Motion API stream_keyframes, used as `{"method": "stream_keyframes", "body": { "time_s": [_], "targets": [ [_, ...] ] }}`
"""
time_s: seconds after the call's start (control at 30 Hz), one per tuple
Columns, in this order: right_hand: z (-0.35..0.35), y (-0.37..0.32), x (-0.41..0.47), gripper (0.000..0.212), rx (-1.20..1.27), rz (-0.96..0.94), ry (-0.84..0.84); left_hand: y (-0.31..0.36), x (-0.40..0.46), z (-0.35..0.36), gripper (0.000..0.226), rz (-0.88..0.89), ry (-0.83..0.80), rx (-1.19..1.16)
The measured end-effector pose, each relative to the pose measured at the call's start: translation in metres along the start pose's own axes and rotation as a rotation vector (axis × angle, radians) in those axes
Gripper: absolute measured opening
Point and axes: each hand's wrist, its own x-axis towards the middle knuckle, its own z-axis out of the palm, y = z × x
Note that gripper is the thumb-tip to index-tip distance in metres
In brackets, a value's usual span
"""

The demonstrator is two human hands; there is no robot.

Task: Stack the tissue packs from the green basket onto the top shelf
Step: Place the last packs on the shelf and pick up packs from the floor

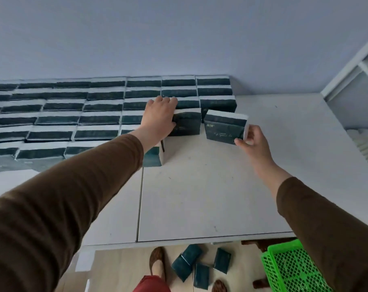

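Observation:
Many dark green tissue packs [58,121] lie stacked in rows across the white top shelf [210,186], filling its left and back. My left hand [159,116] rests on one dark green pack [187,124] at the right end of the rows, fingers over its top and thumb against its front. My right hand [251,140] pinches the right end of another tissue pack [225,127], held just above the shelf beside the first. The green basket [290,268] stands low at the bottom right, partly hidden by my right sleeve.
Several loose tissue packs [200,264] lie on the wooden floor below the shelf edge, near my feet. A white shelving unit [355,85] with white stacked goods stands at the right. The wall rises right behind the stacked rows.

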Motion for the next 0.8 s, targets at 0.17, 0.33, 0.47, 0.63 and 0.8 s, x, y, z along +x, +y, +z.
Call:
{"method": "stream_keyframes", "body": {
  "time_s": [0.17,0.33,0.47,0.63,0.8],
  "targets": [
    [0.020,-0.004,0.028,0.035,-0.120,0.011,-0.014,-0.005,-0.001,0.004,0.044,0.020,-0.008,-0.006],
    [0.034,-0.012,0.025,0.024,-0.168,0.015,0.050,0.002,-0.013,-0.003,0.046,-0.027,-0.038,-0.007],
    [0.024,-0.016,0.001,0.038,-0.088,0.078,-0.025,0.014,-0.042,-0.014,0.050,-0.086,-0.053,-0.045],
    [-0.001,-0.012,-0.065,0.052,-0.292,-0.005,-0.171,0.049,-0.117,-0.033,0.053,-0.188,-0.016,-0.115],
    [-0.032,-0.002,-0.148,0.042,-0.497,-0.315,-0.308,0.089,-0.213,-0.041,0.047,-0.186,0.034,-0.131]
  ]
}}
